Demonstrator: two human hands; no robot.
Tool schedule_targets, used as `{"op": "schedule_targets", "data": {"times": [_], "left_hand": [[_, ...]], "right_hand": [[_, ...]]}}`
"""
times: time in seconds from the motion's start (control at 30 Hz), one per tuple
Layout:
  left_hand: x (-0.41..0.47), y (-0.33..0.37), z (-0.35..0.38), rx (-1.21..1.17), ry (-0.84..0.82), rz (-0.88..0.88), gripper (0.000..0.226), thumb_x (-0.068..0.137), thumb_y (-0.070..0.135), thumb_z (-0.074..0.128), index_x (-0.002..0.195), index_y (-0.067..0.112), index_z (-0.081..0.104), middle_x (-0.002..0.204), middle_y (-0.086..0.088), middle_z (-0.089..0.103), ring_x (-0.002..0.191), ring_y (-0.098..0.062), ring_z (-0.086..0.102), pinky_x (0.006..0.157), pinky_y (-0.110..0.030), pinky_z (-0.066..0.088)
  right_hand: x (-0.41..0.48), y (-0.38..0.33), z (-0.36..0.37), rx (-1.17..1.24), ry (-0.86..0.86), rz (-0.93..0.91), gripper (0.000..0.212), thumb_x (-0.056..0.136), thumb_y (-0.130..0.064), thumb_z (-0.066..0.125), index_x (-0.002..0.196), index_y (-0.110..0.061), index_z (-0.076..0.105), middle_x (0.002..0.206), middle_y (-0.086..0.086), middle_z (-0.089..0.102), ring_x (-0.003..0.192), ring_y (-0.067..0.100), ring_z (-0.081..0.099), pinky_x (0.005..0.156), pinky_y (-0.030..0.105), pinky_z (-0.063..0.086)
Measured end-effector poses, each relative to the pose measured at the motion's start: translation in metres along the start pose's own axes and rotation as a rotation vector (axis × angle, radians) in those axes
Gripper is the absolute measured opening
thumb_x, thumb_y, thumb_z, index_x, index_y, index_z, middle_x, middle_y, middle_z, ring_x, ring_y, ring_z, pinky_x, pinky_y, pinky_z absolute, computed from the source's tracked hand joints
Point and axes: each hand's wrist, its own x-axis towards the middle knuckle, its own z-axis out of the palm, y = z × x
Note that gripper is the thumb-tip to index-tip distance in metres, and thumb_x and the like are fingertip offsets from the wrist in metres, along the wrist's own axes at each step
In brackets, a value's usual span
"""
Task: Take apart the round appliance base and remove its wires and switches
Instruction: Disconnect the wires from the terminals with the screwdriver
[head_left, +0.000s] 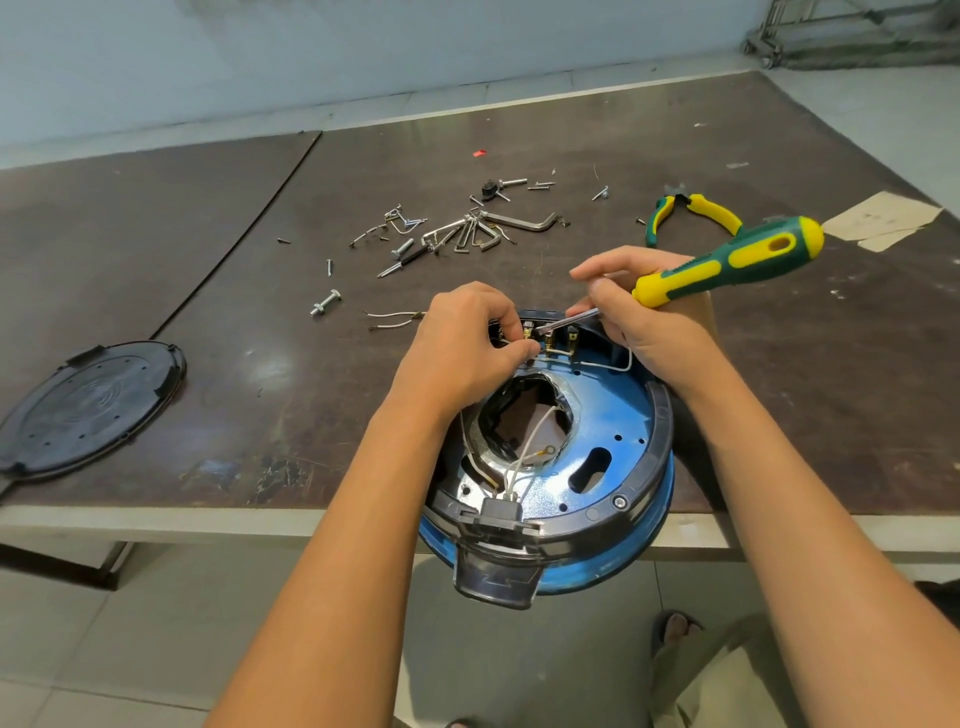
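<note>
Black cover (88, 405) is off, lying on the table (311, 426) at left. Left hand (462, 348) pinches a wire (558, 353) at the switches (550, 338) on the far rim of the base (613, 452), which overhangs the table's near edge. Right hand (644, 317) grips the screwdriver (727, 265), tip at the terminals. Step looks like freeing wires. Next: lever the connector off gently.

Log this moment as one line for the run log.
step: freeing switch wiring | left hand: pinches wire at terminals | right hand: holds screwdriver, tip at terminals | base: open, overhangs table edge | cover: off, on table
</note>
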Motion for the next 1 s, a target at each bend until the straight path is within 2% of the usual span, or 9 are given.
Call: {"op": "schedule_targets", "data": {"times": [0.13,0.23,0.37,0.53,0.67,0.73,0.83,0.93,1.0], "left_hand": [[0.0,-0.001,0.0,0.001,0.0,-0.003,0.02,0.077,0.035,0.081,0.067,0.025,0.067,0.099,0.006,0.067,0.095,-0.011,0.06,0.083,-0.035,0.05],[0.0,-0.001,0.0,0.005,-0.001,-0.004,0.019,0.077,0.034,0.081,0.068,0.025,0.068,0.1,0.006,0.067,0.095,-0.012,0.061,0.084,-0.037,0.051],[0.0,0.0,-0.001,0.001,-0.004,-0.008,0.018,0.077,0.034,0.081,0.069,0.024,0.068,0.099,0.005,0.067,0.095,-0.012,0.06,0.083,-0.039,0.052],[0.0,0.001,-0.001,0.005,-0.009,-0.009,0.018,0.077,0.034,0.081,0.068,0.024,0.068,0.1,0.006,0.067,0.095,-0.012,0.06,0.084,-0.039,0.052],[0.0,0.001,-0.001,0.005,-0.008,-0.008,0.02,0.078,0.034,0.08,0.066,0.026,0.066,0.099,0.006,0.067,0.095,-0.012,0.061,0.084,-0.038,0.052],[0.0,0.001,-0.001,0.007,-0.002,-0.005,0.02,0.078,0.034,0.08,0.066,0.026,0.066,0.098,0.006,0.067,0.094,-0.012,0.06,0.083,-0.037,0.052],[0.0,0.0,0.0,0.009,0.0,0.002,0.02,0.079,0.034,0.08,0.067,0.025,0.067,0.098,0.006,0.067,0.095,-0.011,0.06,0.083,-0.036,0.051],[0.0,-0.001,0.0,0.009,0.012,0.01,0.018,0.078,0.033,0.08,0.067,0.025,0.068,0.098,0.007,0.067,0.094,-0.011,0.06,0.084,-0.034,0.05],[0.001,-0.002,0.0,0.006,0.019,0.015,0.017,0.078,0.033,0.08,0.067,0.024,0.069,0.097,0.007,0.068,0.093,-0.01,0.061,0.083,-0.032,0.049]], "right_hand": [[-0.003,0.002,0.0,0.032,0.067,-0.052,0.018,0.1,-0.008,0.059,0.099,-0.02,0.072,0.078,0.003,0.075,0.072,0.021,0.075,0.052,0.019,0.049],[-0.003,0.002,0.001,0.037,0.077,-0.048,0.015,0.101,-0.008,0.059,0.102,-0.016,0.071,0.082,0.01,0.076,0.064,0.033,0.069,0.05,0.022,0.049],[-0.003,0.001,0.0,0.007,0.028,-0.012,0.014,0.102,-0.009,0.059,0.104,-0.013,0.072,0.08,0.006,0.076,0.065,0.01,0.069,0.051,0.018,0.048],[-0.003,-0.002,-0.001,-0.023,0.009,-0.007,0.014,0.101,-0.006,0.057,0.102,-0.011,0.071,0.069,-0.009,0.071,0.078,0.014,0.075,0.055,0.018,0.051],[0.001,-0.003,0.0,0.005,0.036,0.064,0.014,0.098,-0.002,0.058,0.097,-0.007,0.071,0.065,-0.004,0.07,0.051,0.003,0.06,0.047,0.016,0.044],[0.006,-0.003,0.001,0.022,0.055,0.118,0.014,0.096,-0.004,0.06,0.094,-0.011,0.072,0.067,0.0,0.072,0.049,0.005,0.06,0.046,0.017,0.043],[0.013,-0.002,0.005,0.034,0.097,0.169,0.019,0.093,-0.004,0.06,0.089,-0.017,0.074,0.071,0.005,0.073,0.068,0.02,0.076,0.054,0.025,0.051],[0.017,0.0,0.007,0.064,0.147,0.261,0.021,0.09,-0.003,0.06,0.086,-0.019,0.074,0.069,0.005,0.071,0.075,0.025,0.078,0.069,0.04,0.058],[0.017,0.001,0.009,0.121,0.179,0.319,0.022,0.091,-0.001,0.059,0.085,-0.017,0.074,0.07,0.007,0.071,0.071,0.022,0.077,0.07,0.036,0.06]]}}
